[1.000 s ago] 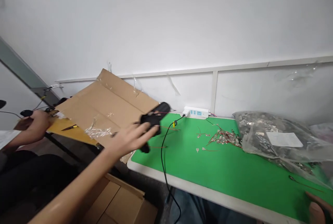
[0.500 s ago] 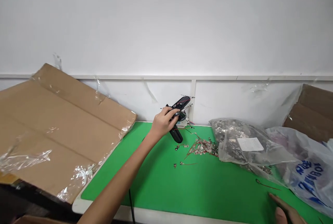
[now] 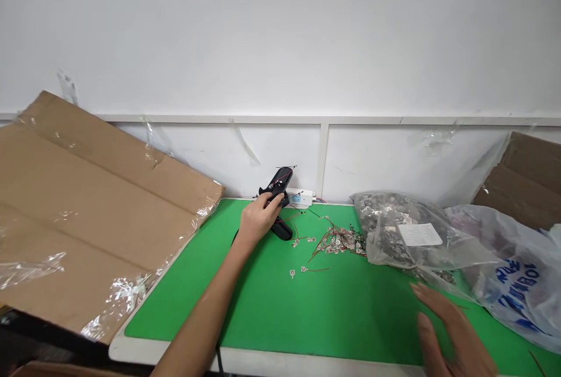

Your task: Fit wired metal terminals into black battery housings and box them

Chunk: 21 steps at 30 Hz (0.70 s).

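Observation:
Near the back edge of the green mat (image 3: 350, 312), my left hand (image 3: 258, 217) grips a black device (image 3: 283, 229) with thin red and black wires on it. Its fingers wrap over the middle of the device. My right hand (image 3: 451, 330) is low at the right, slightly blurred, thumb and fingers apart with nothing between them. A pile of small metal parts with red wires (image 3: 342, 241) lies right of the device. Several loose parts lie nearer, among them one with a red wire (image 3: 304, 269).
A clear bag of metal parts (image 3: 394, 231) and a white plastic bag with blue writing (image 3: 521, 283) lie at the right. Cardboard (image 3: 109, 207) leans at the left, more (image 3: 526, 178) at the right. A white power strip (image 3: 302, 197) sits by the wall.
My left hand and the black device have moved left, uncovering more of the power strip. My right hand has come further into view, up and left over the mat.

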Available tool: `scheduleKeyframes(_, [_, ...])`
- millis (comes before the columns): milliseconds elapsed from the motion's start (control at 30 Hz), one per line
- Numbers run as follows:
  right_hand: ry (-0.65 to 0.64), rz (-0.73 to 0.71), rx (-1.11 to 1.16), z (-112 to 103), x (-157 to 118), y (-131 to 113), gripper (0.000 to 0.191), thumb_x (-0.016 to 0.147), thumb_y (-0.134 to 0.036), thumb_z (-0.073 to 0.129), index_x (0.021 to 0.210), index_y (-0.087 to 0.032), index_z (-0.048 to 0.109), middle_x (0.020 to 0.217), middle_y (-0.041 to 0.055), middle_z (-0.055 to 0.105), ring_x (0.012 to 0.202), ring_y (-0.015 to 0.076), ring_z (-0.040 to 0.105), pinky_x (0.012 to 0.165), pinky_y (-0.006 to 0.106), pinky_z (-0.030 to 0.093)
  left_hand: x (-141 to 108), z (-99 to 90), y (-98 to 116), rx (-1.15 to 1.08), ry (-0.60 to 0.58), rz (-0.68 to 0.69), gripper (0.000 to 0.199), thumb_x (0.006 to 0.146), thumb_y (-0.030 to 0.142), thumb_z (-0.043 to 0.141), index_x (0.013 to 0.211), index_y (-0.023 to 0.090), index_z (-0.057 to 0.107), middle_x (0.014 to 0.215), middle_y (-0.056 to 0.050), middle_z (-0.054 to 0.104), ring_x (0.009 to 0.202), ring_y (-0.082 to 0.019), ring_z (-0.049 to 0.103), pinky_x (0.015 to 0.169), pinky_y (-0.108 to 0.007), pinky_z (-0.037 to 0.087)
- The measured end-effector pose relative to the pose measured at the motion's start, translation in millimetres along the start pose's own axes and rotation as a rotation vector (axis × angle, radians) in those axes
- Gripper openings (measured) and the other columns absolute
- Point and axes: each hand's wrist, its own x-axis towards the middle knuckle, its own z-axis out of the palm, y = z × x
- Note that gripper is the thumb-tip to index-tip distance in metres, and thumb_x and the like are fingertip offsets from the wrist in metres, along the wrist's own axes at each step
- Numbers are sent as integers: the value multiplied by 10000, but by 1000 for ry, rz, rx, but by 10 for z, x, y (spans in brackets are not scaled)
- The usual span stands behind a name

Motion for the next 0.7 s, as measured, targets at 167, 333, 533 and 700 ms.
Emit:
scheduleKeyframes(167, [-184,11,318,829,1109,-583,374,1051,-408,534,1369,-246,649,1370,111,689,1252,300,670,1053,512,573,-45,-42,18,-21,-28,32,289,1031,296,612,1296,256,720,1114,-100,746,837,-196,726,690,-280,556])
scheduleKeyframes(333, [-370,-242,119,1729,2018,-898,843,959,-334,691,1695,-300,282,1754,167,192,1544,424,391,1172,645,455,-123,-127,21,-140,-44,84,299,1031,270,606,1311,228,702,1126,-111,736,897,-210,740,733,-302,592])
scheduleKeyframes(533, [-436,-535,-122,2218,2372,-859,412,1051,-271,557,1454,-255,636,1553,129,551,1444,328,516,1188,521,475,-186,-142,47,-427,-142,9,285,1066,253,526,1308,247,677,1395,-107,672,1134,-218,736,902,-342,625])
scheduleKeyframes(700, [-473,-655,-214,2326,2374,-715,413,1011,-262,616,1422,-227,643,1545,143,562,1454,365,488,1168,557,463,-205,-61,77,-660,-251,-110,250,1079,271,496,1259,246,668,1350,-79,700,1240,-217,691,1066,-396,576])
